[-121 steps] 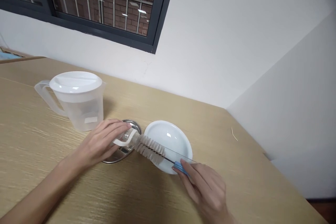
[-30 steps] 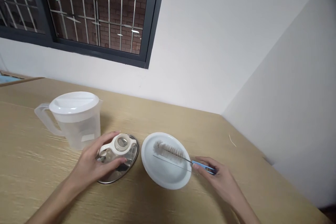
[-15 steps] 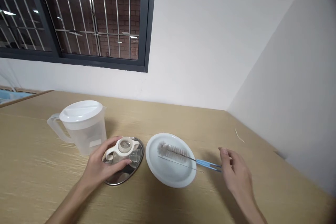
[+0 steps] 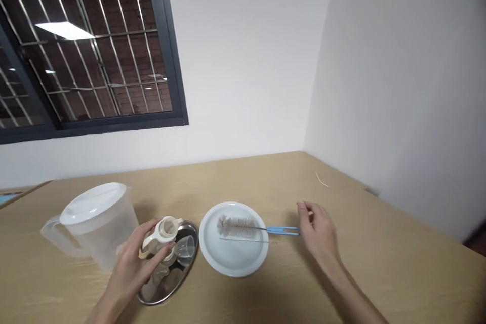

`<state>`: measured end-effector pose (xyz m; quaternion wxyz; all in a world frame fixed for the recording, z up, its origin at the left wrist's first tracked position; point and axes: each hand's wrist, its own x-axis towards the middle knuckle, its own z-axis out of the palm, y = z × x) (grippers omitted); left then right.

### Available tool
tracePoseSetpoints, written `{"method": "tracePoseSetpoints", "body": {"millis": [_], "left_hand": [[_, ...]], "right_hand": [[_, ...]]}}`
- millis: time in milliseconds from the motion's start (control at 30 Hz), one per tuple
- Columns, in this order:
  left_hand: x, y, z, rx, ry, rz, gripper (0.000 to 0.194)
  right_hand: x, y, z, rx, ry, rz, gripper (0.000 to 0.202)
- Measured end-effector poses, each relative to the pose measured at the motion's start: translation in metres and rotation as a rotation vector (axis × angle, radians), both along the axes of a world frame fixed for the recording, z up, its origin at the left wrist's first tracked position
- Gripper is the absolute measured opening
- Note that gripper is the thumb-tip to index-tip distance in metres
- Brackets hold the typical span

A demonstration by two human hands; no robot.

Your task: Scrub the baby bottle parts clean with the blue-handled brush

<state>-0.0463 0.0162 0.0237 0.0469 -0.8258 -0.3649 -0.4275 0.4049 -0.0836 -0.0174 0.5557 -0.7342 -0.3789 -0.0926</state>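
My left hand (image 4: 131, 258) grips a baby bottle (image 4: 166, 229) by its white two-handled collar, with the open mouth facing up. It is held over an oval metal tray (image 4: 175, 288). On this tray lie a clear cap (image 4: 185, 248) and other small parts, partly hidden by the hand. To the right, a bottle brush (image 4: 239, 227) lies across a white plate (image 4: 212, 258), its blue handle sticking out past the rim. A thin wire tool lies beside the brush. At the handle's end is my right hand (image 4: 319, 230), fingers curled towards the thumb; what they hold, if anything, is hidden.
A lidded plastic pitcher (image 4: 100, 228) stands close to my left hand. A thin pale strip (image 4: 321, 180) lies on the wooden table (image 4: 288, 288) at the back right. Walls and a barred window (image 4: 102, 50) border the table.
The view has turned to the right. The bottle is lifted a little away from the tray, and more of the parts lying there show. My right hand keeps its place by the brush handle.
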Motion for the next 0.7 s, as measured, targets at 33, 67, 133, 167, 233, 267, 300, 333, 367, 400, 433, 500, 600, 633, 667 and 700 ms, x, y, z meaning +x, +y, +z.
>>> {"method": "tracePoseSetpoints", "body": {"millis": [33,67,133,167,233,267,300,333,367,400,433,500,600,633,667,700], "left_hand": [[0.001,0.003,0.004,0.035,0.048,-0.019,0.047],[0.002,0.006,0.010,0.066,0.096,-0.038,0.046],[0.007,0.010,0.022,0.128,0.184,-0.082,0.045],[0.011,0.010,0.029,0.155,0.222,-0.097,0.046],[0.021,0.010,0.043,0.212,0.295,-0.116,0.045],[0.027,0.010,0.048,0.240,0.332,-0.126,0.044],[0.034,0.009,0.052,0.277,0.368,-0.137,0.043],[0.041,0.009,0.055,0.310,0.408,-0.142,0.043],[0.047,0.008,0.057,0.335,0.454,-0.146,0.046],[0.054,0.007,0.056,0.359,0.499,-0.151,0.049],[0.061,0.007,0.055,0.376,0.547,-0.165,0.052],[0.073,0.005,0.050,0.399,0.640,-0.210,0.057],[0.085,0.003,0.045,0.424,0.741,-0.260,0.054],[0.086,0.003,0.045,0.432,0.761,-0.269,0.053],[0.087,0.004,0.046,0.436,0.773,-0.276,0.054],[0.086,0.005,0.047,0.436,0.772,-0.275,0.056]], "right_hand": [[0.001,0.000,0.000,0.008,0.000,-0.002,0.063],[0.001,0.000,-0.001,0.014,0.001,-0.004,0.062],[0.002,0.000,-0.001,0.021,0.001,-0.007,0.061],[0.002,0.000,-0.001,0.023,0.001,-0.008,0.060],[0.002,-0.001,-0.002,0.027,-0.001,-0.006,0.060],[0.002,-0.001,-0.002,0.028,-0.002,-0.003,0.060],[0.002,-0.001,-0.002,0.029,-0.002,0.001,0.059],[0.002,-0.001,-0.002,0.030,-0.003,0.005,0.059],[0.002,-0.001,-0.002,0.031,-0.003,0.009,0.058],[0.002,-0.001,-0.002,0.033,-0.004,0.011,0.057],[0.002,-0.001,-0.001,0.036,-0.005,0.013,0.057],[0.002,-0.001,0.000,0.042,-0.007,0.016,0.057],[0.000,-0.002,0.002,0.044,-0.005,0.025,0.057],[-0.001,-0.002,0.003,0.044,-0.004,0.028,0.056],[-0.001,-0.002,0.004,0.043,-0.004,0.032,0.056],[-0.002,-0.002,0.004,0.042,-0.005,0.038,0.055]]}}
